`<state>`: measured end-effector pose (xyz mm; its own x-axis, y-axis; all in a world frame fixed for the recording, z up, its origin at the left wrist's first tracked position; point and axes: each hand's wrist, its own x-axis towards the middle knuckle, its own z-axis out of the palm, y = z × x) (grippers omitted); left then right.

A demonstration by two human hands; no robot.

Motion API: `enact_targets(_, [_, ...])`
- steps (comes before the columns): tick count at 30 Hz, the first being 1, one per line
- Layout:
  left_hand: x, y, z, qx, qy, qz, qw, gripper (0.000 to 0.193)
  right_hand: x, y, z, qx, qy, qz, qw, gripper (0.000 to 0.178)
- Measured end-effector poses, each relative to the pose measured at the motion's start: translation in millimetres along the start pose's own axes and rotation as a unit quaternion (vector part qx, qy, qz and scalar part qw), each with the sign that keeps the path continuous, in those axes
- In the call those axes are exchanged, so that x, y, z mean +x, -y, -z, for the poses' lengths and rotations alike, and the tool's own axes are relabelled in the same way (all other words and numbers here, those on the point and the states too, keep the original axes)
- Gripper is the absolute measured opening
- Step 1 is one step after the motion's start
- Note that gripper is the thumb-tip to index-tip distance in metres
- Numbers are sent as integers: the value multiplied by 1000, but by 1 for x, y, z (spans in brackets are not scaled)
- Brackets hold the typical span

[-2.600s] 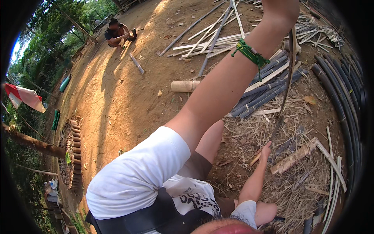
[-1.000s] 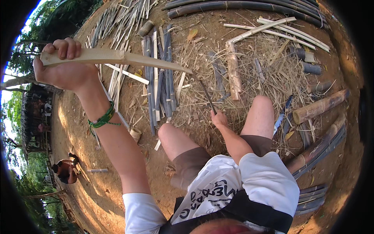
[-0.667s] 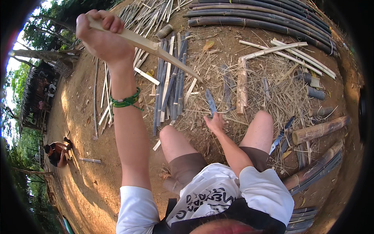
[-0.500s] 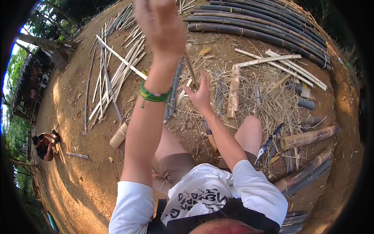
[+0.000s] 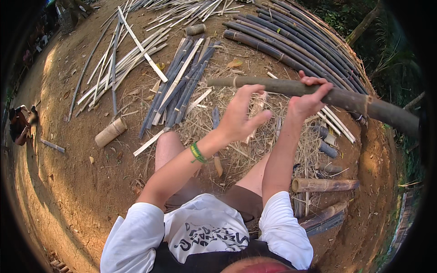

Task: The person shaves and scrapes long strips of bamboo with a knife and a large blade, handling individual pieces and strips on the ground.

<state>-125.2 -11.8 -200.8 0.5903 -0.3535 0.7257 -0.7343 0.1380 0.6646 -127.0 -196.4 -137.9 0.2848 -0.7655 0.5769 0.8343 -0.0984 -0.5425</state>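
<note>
A long dark bamboo pole point(image 5: 348, 98) lies across in front of me at a slight slant, its thinner end to the left and its thicker end to the far right. My right hand point(image 5: 311, 98) has its fingers wrapped around the pole. Just below the thinner part is my left hand point(image 5: 243, 116), fingers and thumb spread, seemingly not gripping it. A knife with a wooden handle point(image 5: 218, 166) and dark blade rests on the ground between my knees. Beneath the hands, dry bamboo shavings point(image 5: 255, 141) cover the soil.
Split bamboo strips point(image 5: 180, 84) are heaped ahead to the left, with paler strips point(image 5: 132, 63) beyond. Whole bamboo poles point(image 5: 282, 57) are stacked at the far right. Short bamboo sections point(image 5: 111, 132) point(image 5: 325, 184) lie either side. Another person point(image 5: 20, 127) crouches at the far left.
The pole has swung from pointing away to lying across me, thick end rightward. My right hand, spread before, has closed around it. My left hand has come down from high up and opened.
</note>
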Motion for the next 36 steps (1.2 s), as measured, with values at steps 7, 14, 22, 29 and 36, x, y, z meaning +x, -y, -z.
enact_targets(7, [-79,98,113,-325,-248,348,844,85,23,26,-11,229,-101,-103,963,44])
enact_targets(14, [-25,58,257,-495,-405,67,766,132,-25,-64,-30,308,-154,-307,887,50])
enact_targets(22, [-42,-45,393,-434,-325,-139,828,63,-139,-153,-83,264,-56,-571,775,45])
enact_targets(29, [-32,-87,399,-321,-328,-152,875,43,-304,-210,73,-484,402,-466,622,77])
enact_targets(36, [-25,-89,379,-291,-284,-171,897,40,-432,-124,230,-696,327,-441,464,71])
